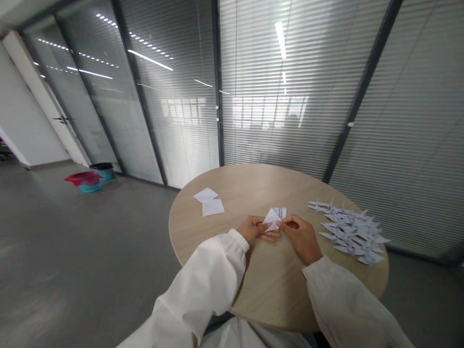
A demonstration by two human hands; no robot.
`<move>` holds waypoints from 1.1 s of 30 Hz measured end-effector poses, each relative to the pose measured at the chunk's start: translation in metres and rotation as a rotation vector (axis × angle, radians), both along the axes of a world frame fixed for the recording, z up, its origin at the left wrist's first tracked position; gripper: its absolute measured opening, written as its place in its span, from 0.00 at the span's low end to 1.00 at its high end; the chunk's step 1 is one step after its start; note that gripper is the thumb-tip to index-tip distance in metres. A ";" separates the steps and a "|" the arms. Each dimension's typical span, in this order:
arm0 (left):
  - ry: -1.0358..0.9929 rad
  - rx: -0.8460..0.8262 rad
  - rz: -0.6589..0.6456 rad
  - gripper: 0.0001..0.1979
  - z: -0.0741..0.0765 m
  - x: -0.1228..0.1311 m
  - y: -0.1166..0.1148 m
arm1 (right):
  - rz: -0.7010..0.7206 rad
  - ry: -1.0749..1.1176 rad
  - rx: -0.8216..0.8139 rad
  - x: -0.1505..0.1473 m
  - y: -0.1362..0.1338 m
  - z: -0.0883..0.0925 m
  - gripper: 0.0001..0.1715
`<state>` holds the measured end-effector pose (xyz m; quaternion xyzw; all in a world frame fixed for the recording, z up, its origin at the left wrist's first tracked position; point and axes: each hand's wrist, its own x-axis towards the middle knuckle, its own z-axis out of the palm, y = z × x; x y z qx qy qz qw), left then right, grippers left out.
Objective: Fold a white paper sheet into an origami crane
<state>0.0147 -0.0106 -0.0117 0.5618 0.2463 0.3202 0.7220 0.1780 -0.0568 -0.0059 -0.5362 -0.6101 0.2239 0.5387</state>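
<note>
**Folded white paper pinched between both hands, mid-table**

L to R on the round wood-veneer table (235, 186): two loose white paper squares (209, 202) toward the left edge; left hand (254, 228) closed on the folded white paper (273, 217); right hand (299, 236) pinching its other side, prob. thumb and forefinger, contact partly hidden; heap of paper cranes (348, 231) by the right edge. Paper's v. light, thin, soft-creasing, tips fragile: best held by the thick folded edges, not the points.
</note>
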 end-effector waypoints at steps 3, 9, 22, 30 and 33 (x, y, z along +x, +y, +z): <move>-0.005 -0.002 -0.006 0.26 -0.001 -0.001 0.000 | 0.000 -0.002 0.002 0.000 0.000 0.000 0.13; -0.008 -0.029 0.011 0.27 -0.003 0.002 0.001 | -0.020 -0.006 -0.013 0.000 0.001 -0.001 0.14; 0.047 -0.032 0.049 0.25 0.000 0.003 -0.003 | 0.037 0.134 -0.005 0.000 0.004 -0.005 0.23; 0.080 -0.042 -0.023 0.23 0.000 0.003 -0.005 | 0.157 0.241 -0.071 -0.005 0.001 0.001 0.37; 0.109 -0.045 -0.017 0.23 0.001 0.003 -0.006 | 0.124 0.211 -0.069 -0.003 0.001 0.001 0.33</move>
